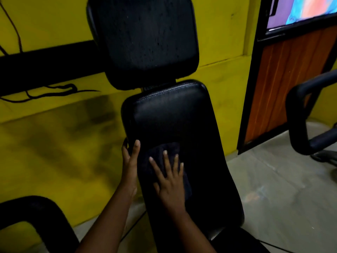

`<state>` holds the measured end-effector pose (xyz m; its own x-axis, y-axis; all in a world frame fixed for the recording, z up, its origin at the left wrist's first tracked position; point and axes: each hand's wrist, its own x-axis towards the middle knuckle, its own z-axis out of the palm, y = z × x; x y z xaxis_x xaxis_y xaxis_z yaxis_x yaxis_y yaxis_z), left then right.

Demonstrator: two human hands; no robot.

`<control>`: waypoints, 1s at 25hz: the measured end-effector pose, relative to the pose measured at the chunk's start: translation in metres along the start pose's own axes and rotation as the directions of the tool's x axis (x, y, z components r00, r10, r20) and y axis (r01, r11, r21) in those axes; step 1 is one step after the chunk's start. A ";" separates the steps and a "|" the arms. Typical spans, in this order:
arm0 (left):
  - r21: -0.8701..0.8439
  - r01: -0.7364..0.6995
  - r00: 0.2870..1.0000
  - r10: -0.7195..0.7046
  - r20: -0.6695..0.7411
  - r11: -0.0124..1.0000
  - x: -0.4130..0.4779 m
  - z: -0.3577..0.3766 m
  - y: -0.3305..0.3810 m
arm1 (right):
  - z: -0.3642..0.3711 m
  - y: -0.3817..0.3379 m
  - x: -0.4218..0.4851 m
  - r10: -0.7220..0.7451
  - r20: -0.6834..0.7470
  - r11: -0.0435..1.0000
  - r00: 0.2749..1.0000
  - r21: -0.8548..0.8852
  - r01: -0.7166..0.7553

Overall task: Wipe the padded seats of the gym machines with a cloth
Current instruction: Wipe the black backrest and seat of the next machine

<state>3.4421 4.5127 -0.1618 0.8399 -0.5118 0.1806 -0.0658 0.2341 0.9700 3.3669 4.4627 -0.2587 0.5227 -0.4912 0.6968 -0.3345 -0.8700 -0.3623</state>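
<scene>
Both our arms reach forward. Our right hand lies flat, fingers spread wide, pressing down. Our left hand curls its fingers round a side edge. That edge belongs to the seat pad, long, black, smooth and shiny, with round corners. On it, under our right hand, sits the small, dark, fuzzy cloth.

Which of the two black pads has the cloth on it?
The lower pad: the right hand presses the cloth flat on it. The upper pad is bare.
</scene>
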 end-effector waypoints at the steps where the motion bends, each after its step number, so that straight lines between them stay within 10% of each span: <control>1: -0.004 -0.019 1.000 0.019 0.021 1.000 0.008 0.003 0.012 | -0.007 0.018 0.017 0.004 -0.031 1.000 1.000 -0.024 -0.005; 8: 0.090 0.076 0.985 -0.089 0.149 0.993 0.046 0.006 0.059 | -0.074 0.060 0.157 0.500 -0.193 0.862 0.844 0.203 -0.464; 16: -0.005 0.085 0.977 -0.082 0.197 0.996 0.038 0.006 0.061 | -0.051 -0.004 0.128 -0.262 -0.115 0.952 0.958 -0.190 0.238; 21: -0.030 0.059 0.991 -0.055 0.121 0.998 0.042 0.009 0.054 | -0.071 0.032 0.175 0.275 -0.259 0.961 0.926 0.046 -0.272; 25: -0.034 0.070 0.980 -0.062 0.188 0.997 0.040 0.009 0.061 | -0.047 -0.036 0.156 0.067 -0.231 0.995 0.971 -0.056 -0.082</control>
<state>3.4672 4.4993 -0.0942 0.7258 -0.6720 0.1471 0.0116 0.2258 0.9741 3.4233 4.4194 -0.1076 0.3041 -0.5252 0.7948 -0.4198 -0.8228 -0.3831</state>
